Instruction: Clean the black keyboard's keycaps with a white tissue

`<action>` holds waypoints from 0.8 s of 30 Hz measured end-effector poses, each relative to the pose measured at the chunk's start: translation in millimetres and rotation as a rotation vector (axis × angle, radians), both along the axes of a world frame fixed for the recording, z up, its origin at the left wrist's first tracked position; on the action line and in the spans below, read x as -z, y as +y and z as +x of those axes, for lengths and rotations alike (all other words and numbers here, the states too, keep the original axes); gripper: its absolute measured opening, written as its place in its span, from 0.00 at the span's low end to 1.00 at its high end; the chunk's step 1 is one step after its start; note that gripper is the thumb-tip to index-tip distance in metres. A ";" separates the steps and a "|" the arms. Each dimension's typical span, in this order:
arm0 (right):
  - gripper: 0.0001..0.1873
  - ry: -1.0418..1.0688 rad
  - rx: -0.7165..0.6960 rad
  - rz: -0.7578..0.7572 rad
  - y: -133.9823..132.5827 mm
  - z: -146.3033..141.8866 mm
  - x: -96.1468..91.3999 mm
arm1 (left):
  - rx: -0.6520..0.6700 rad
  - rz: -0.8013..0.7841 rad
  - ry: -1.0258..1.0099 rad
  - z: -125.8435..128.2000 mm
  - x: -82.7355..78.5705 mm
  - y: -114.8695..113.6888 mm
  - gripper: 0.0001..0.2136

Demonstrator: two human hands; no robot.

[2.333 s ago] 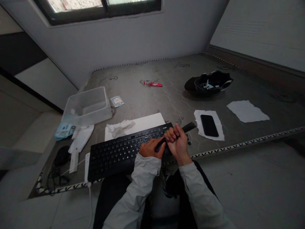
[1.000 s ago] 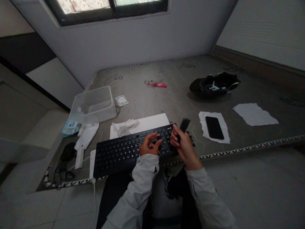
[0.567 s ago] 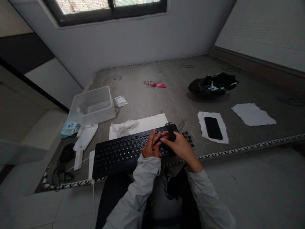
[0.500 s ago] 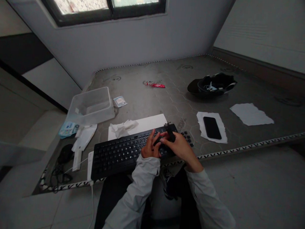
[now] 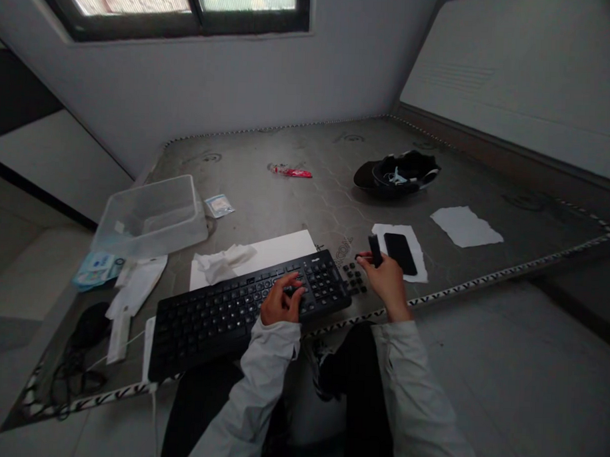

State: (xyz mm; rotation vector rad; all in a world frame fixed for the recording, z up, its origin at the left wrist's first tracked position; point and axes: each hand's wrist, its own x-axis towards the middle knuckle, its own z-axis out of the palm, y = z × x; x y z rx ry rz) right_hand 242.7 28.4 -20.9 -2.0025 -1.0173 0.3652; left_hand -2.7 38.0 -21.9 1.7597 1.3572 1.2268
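Note:
The black keyboard [image 5: 212,322] lies aslant along the front edge of the table, with pale spots on many key positions. Over its right part rests my left hand [image 5: 281,301], fingers apart and bent, nothing seen in them. My right hand [image 5: 387,279] is just past the keyboard's right end, closed around a short black tool [image 5: 374,249] that sticks up from the grip; its exact kind is unclear. A small dark piece at the right fingertips looks like a keycap. Below them, several loose black keycaps [image 5: 354,281] lie on the table.
A black phone [image 5: 400,253] lies on white paper at right, another paper [image 5: 466,226] beyond. Behind are a black cap [image 5: 397,175] and a red packet [image 5: 293,171]. At left stand a clear plastic bin [image 5: 150,213], a mouse [image 5: 89,324] and crumpled tissue [image 5: 224,262].
My right hand has moved right, off the keyboard and over to the loose keycaps, still holding the black tool. My left hand stays over the keyboard. The whole view has shifted.

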 end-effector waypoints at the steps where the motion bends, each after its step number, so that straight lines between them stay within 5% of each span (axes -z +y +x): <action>1: 0.12 -0.044 -0.009 -0.055 1.4 2.6 9.6 | -0.002 0.015 0.015 0.1 -0.3 -0.1 0.13; 9: 0.17 -0.282 -0.078 -0.411 17.0 0.2 61.5 | 0.006 0.115 0.065 2.9 -1.8 -0.3 0.10; 24: 0.16 -0.234 -0.117 -0.550 24.0 -4.8 80.1 | -0.013 0.157 0.096 5.8 -2.7 -1.0 0.09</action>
